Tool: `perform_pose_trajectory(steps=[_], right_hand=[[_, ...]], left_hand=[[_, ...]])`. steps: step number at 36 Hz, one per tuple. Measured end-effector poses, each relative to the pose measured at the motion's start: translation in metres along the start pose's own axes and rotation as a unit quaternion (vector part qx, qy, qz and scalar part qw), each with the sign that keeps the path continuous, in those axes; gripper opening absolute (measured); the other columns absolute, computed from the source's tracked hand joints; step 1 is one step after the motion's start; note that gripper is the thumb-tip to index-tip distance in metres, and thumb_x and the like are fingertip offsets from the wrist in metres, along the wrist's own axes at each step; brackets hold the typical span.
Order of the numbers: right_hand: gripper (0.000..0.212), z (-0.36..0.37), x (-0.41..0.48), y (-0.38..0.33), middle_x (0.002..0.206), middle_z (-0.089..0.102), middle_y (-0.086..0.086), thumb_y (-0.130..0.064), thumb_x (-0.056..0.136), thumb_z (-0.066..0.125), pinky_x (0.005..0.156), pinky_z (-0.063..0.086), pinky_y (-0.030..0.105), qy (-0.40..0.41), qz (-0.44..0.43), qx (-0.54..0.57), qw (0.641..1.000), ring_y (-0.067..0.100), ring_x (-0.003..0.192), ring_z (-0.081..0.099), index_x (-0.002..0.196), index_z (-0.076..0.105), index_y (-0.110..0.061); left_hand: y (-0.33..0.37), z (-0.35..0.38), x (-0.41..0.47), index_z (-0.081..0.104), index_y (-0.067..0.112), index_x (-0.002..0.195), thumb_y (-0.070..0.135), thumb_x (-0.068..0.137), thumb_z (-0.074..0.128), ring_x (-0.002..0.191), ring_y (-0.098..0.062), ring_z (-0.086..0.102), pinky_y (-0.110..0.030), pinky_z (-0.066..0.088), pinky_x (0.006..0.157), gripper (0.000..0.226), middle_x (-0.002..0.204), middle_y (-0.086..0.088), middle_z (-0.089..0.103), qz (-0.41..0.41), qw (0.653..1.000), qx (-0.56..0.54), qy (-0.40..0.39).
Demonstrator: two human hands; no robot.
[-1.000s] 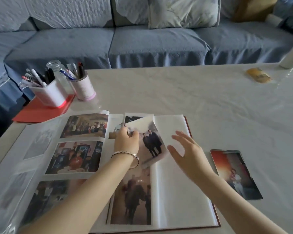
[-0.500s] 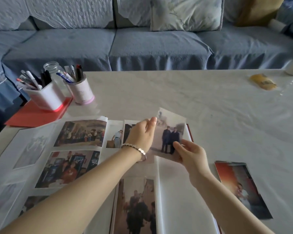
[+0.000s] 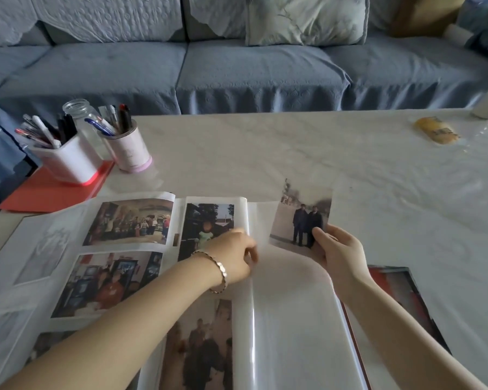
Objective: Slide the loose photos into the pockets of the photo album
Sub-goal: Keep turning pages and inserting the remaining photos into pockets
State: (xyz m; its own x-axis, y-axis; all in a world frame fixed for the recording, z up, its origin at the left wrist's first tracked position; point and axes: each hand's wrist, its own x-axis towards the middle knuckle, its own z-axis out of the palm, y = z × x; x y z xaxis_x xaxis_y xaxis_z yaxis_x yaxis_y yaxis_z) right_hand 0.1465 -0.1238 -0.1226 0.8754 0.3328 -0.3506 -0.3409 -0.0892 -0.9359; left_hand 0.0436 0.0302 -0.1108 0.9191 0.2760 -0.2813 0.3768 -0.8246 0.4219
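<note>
Paper photo of two dark-coated men: right hand fingers pinch its lower corner, over the far edge of the open white-paged photo album. Left hand fingers grip the clear plastic pocket sheet. Left page filled; this photo and red-toned print on white desk remain.

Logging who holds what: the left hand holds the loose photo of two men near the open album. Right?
No. The right hand holds that photo near the open album, pinching its lower corner. The left hand is at the album's page edge. The head view shows it.
</note>
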Motion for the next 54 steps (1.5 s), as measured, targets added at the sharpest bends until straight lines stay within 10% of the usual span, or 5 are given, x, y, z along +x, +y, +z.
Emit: perform_pose_trajectory(steps=[7,13,19,32,54], right_hand=[[0.016,0.015,-0.003,0.002,0.064,0.06,0.0,-0.005,0.093,0.053,0.084,0.05,0.035,-0.111,0.011,-0.023,0.993,0.011,0.062,0.055,0.084,0.067,-0.007],[0.024,0.027,-0.002,0.008,0.081,0.069,0.016,-0.019,0.096,0.05,0.078,0.05,0.033,-0.113,-0.07,-0.15,0.98,0.019,0.075,0.062,0.085,0.069,-0.009],[0.074,0.025,0.012,0.018,0.158,0.01,-0.002,-0.057,0.089,0.044,0.115,0.003,0.028,-0.065,-0.16,-0.529,0.831,0.013,0.145,0.004,0.148,0.022,-0.017],[0.087,0.028,0.027,0.024,0.156,-0.018,-0.004,-0.065,0.084,0.046,0.116,0.004,0.032,-0.071,-0.132,-0.58,0.8,0.013,0.143,-0.016,0.149,0.003,-0.027],[0.073,0.021,0.026,0.025,0.157,-0.01,-0.009,-0.046,0.092,0.047,0.117,0.006,0.03,-0.082,-0.15,-0.52,0.837,0.009,0.144,-0.012,0.15,0.007,-0.026]], left_hand=[[-0.004,-0.009,0.006,0.061,0.011,0.081,0.032,0.088,0.056,0.064,-0.015,0.056,-0.024,0.042,0.063,0.022,0.071,-0.003,0.058,-0.185,0.828,-0.528,0.036],[-0.009,-0.002,0.007,0.06,0.023,0.102,0.036,0.085,0.065,0.08,-0.01,0.049,-0.021,0.035,0.065,0.022,0.091,0.005,0.054,-0.201,0.89,-0.389,0.125],[-0.021,-0.001,0.005,0.064,0.016,0.113,0.02,0.091,0.058,0.095,-0.014,0.049,-0.023,0.033,0.082,0.023,0.109,0.0,0.06,-0.278,0.781,-0.509,0.232],[-0.018,-0.011,0.006,0.054,0.007,0.07,0.006,0.087,0.052,0.063,-0.018,0.042,-0.019,0.025,0.047,0.017,0.065,-0.002,0.048,-0.25,0.909,-0.298,0.153],[0.0,-0.014,0.023,0.04,0.009,0.068,0.011,0.094,0.039,0.063,-0.023,0.039,-0.028,0.026,0.05,0.027,0.062,-0.002,0.04,-0.202,0.963,-0.158,0.082]])
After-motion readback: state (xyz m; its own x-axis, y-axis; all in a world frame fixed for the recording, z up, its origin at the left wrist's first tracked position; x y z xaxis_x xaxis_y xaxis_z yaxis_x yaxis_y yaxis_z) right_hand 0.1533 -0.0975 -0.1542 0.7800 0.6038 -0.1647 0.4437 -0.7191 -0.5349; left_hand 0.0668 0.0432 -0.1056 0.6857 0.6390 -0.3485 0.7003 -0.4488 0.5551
